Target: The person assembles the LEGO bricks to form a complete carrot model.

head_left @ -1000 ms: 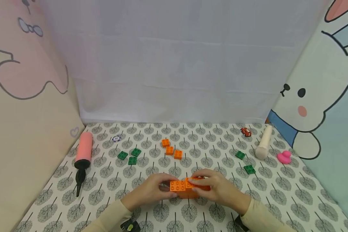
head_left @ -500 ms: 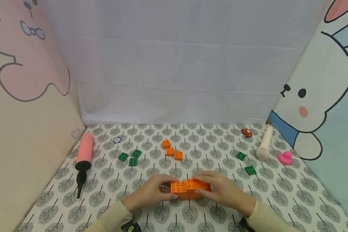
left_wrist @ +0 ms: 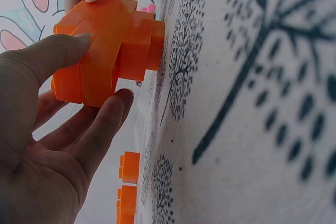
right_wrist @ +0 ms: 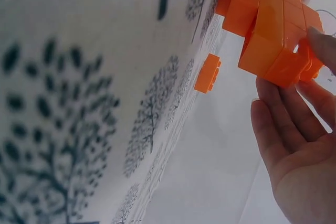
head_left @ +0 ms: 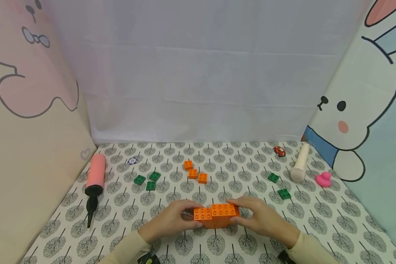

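An orange structure of stacked toy building bricks (head_left: 214,217) is held between my two hands near the front of the table. Its top row of studs faces up, and the right part stands a little higher than the left. My left hand (head_left: 169,220) pinches the left end, thumb on the near side and fingers on the far side. At the right end, my right hand (head_left: 262,218) grips a brick between thumb and fingers. In the left wrist view, the structure (left_wrist: 107,51) narrows in steps toward the table. The right wrist view shows the thumb pressed on the top end brick (right_wrist: 286,66).
Beyond the hands lie several loose orange bricks (head_left: 193,173). Green bricks lie left (head_left: 150,186) and right (head_left: 284,194). A pink balloon pump (head_left: 95,176) and a poker chip (head_left: 132,161) are left; a red toy car (head_left: 279,151), white cylinder (head_left: 300,163) and pink duck (head_left: 323,179) are right.
My right hand has shifted right along the structure, uncovering more studs; the right-hand top brick now lines up with its neighbour. The left hand keeps its hold.
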The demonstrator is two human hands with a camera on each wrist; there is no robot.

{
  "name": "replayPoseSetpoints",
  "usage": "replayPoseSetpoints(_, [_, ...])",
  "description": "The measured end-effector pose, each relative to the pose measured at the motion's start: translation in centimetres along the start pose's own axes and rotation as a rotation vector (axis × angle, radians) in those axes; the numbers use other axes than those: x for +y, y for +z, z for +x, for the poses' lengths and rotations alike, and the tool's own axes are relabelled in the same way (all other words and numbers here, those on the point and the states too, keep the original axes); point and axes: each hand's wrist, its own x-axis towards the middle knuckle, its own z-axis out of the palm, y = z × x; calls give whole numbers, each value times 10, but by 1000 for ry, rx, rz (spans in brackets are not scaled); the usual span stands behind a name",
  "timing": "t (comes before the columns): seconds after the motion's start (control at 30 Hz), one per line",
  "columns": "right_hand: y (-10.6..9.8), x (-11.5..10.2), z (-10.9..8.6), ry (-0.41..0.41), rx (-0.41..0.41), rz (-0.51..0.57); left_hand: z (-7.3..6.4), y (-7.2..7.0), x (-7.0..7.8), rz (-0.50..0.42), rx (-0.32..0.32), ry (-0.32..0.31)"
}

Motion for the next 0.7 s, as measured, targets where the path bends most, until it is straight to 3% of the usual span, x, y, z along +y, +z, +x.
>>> replayPoseSetpoints(0.17, [-2, 2, -2, 69, -33, -5, 0, 0, 1, -14, -2, -7])
replayPoseSetpoints(0.47, [-4, 5, 0, 103, -82, -5, 0, -1, 0, 24, 2, 6])
replayPoseSetpoints(0.7, [-5, 5, -1, 111, -98, -4, 6, -15, 6, 138, 2, 15])
